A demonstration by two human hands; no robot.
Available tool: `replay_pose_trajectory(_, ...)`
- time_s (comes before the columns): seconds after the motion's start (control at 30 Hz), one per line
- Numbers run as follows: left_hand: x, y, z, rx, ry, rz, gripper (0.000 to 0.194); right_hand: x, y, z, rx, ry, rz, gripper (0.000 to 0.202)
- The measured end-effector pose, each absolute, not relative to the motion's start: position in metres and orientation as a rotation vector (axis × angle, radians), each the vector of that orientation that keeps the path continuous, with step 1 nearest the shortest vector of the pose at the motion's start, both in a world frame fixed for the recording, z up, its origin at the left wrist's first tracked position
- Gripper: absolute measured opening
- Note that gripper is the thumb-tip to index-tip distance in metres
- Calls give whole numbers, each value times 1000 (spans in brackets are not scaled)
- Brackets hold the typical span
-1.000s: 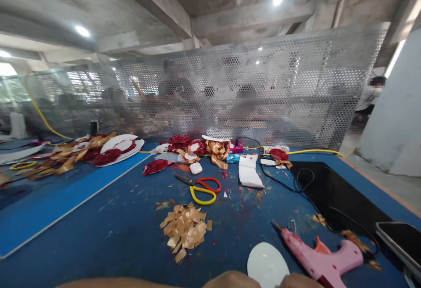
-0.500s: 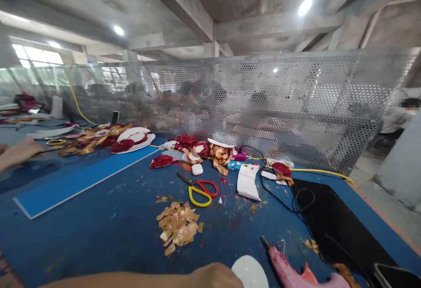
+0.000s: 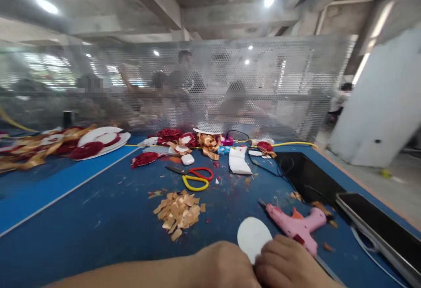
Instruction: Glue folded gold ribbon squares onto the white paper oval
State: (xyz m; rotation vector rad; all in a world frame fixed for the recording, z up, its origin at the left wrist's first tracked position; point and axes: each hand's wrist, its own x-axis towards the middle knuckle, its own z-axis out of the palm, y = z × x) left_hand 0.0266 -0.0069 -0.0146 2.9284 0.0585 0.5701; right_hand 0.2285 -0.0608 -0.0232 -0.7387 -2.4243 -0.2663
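Note:
At the bottom edge my left hand [image 3: 220,264] and my right hand [image 3: 287,264] meet with curled fingers on the near rim of a white oval disc [image 3: 252,236] that lies on the blue table [image 3: 98,217]. Whether they pinch it or only touch it is hidden. A pink glue gun [image 3: 296,225] lies just right of the disc. A pile of gold ribbon snippets [image 3: 177,212] sits to its left. Red and yellow scissors [image 3: 194,177] lie farther back.
Red and gold ribbon flowers [image 3: 171,136] and white plates [image 3: 98,141] line the far table edge before a perforated metal screen [image 3: 210,86]; people sit behind it. A black tray [image 3: 312,178], cables and a dark phone-like slab [image 3: 378,226] occupy the right side.
The view has tilted down and swung right. Both my hands now show at the bottom, closing together on the white disc; earlier only a forearm and knuckles showed.

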Motion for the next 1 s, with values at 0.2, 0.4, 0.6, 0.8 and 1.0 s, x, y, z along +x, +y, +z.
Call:
replay_pose_trajectory(0.2,35,8,7,2653,352,855,12,228,-50,8,-1169,-2425,-170,13)
replay_pose_trajectory(0.4,41,14,17,2335,675,820,16,226,-39,16,-1409,-2235,133,5)
replay_pose_trajectory(0.6,40,14,19,2334,550,736,16,228,-44,20,-1317,-2123,346,6)
replay_pose_trajectory(0.8,40,23,20,2113,578,794,17,240,-36,16,-1322,-1938,401,7)
replay_pose_trajectory(1.0,34,40,14,1987,797,1014,22,259,-31,14,-1334,-1698,346,18)
